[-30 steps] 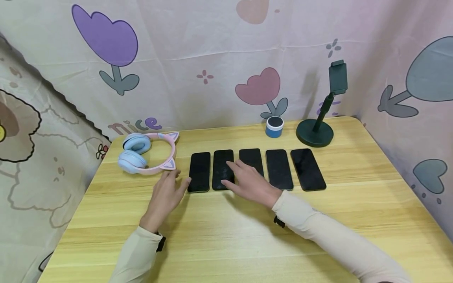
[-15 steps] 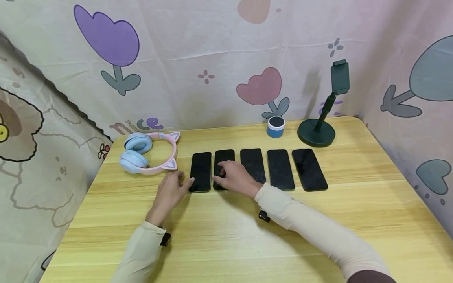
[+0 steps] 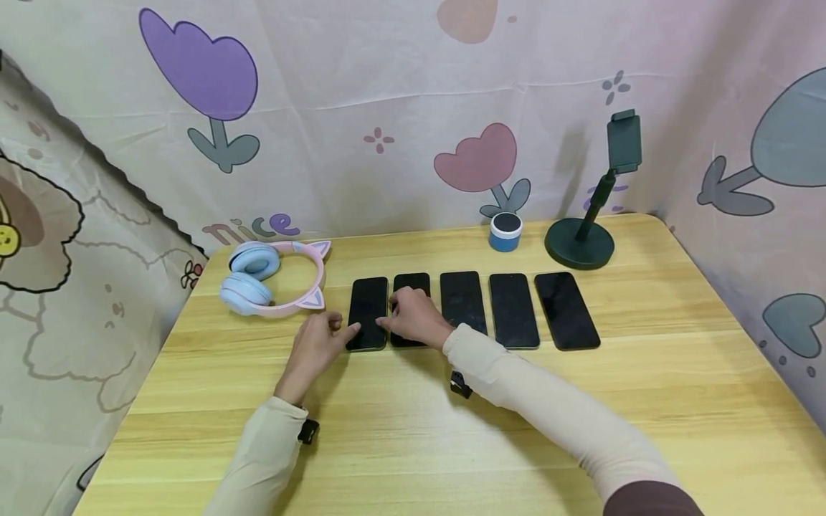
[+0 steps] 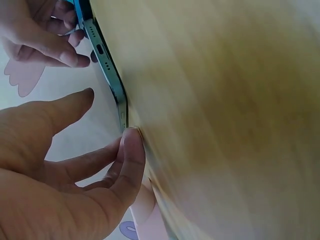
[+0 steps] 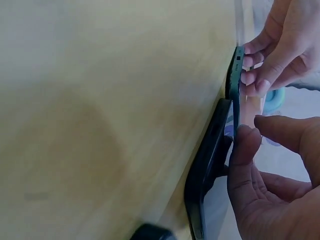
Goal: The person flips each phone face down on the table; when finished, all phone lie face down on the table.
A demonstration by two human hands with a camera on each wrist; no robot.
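A row of several black smartphones lies screen up on the table. My left hand [image 3: 315, 351] is at the left side of the leftmost phone [image 3: 369, 297], its thumb over the lower screen. My right hand [image 3: 421, 319] reaches over the second phone [image 3: 411, 280], partly hiding it, with fingertips at the leftmost phone's right edge. In the left wrist view, a fingertip meets the corner of the teal-edged phone [image 4: 109, 72], while the thumb stays apart. The right wrist view has fingertips right by the phone edge [image 5: 236, 72], thumb raised clear.
Cat-ear headphones [image 3: 241, 292] lie at the left. Three more phones, such as the tilted one [image 3: 568, 310] at the end, continue the row rightward. Behind them stand a blue-and-white round jar-like object [image 3: 505, 232] and a dark green phone stand [image 3: 579, 245]. A printed curtain [image 3: 335, 79] hangs at the table's back.
My right hand has moved left, from above the second and third phones to the leftmost phone's right edge. My left hand has shifted slightly right, thumb now over that phone.
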